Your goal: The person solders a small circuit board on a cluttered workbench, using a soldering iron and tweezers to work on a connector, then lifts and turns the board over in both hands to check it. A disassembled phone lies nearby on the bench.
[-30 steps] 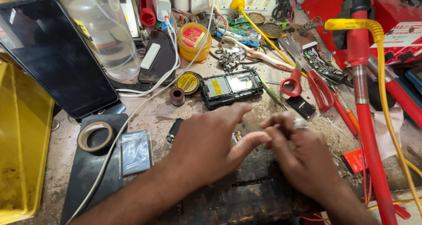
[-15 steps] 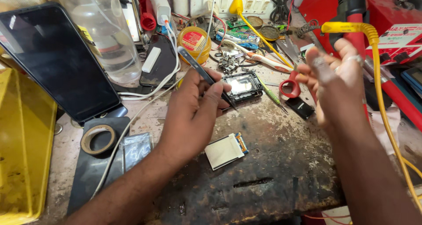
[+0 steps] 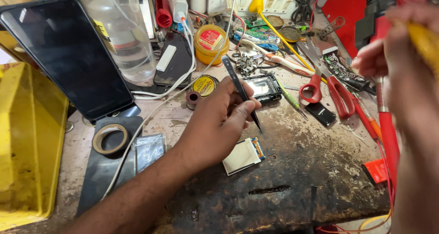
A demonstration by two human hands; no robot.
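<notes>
My left hand (image 3: 215,124) pinches a pair of black tweezers (image 3: 240,90), tips pointing down just above a small white display module (image 3: 242,156) that lies on the worn bench. A little beyond the tweezers lies an opened small phone body (image 3: 263,88). My right hand (image 3: 407,69) is raised at the right edge, blurred. Its fingers wrap the shaft of a red-and-black hand tool (image 3: 377,5), which stands upright with a yellow cable beside it.
A dark tablet (image 3: 68,55) leans at the left above a yellow tray (image 3: 23,147). A tape roll (image 3: 109,139), a clear bottle (image 3: 121,28), a yellow tin (image 3: 210,43), red scissors (image 3: 329,90) and several small tools crowd the back of the bench.
Both hands came apart from the display module, leaving it on the bench. My left hand took up the tweezers; my right hand rose to the right onto the red tool.
</notes>
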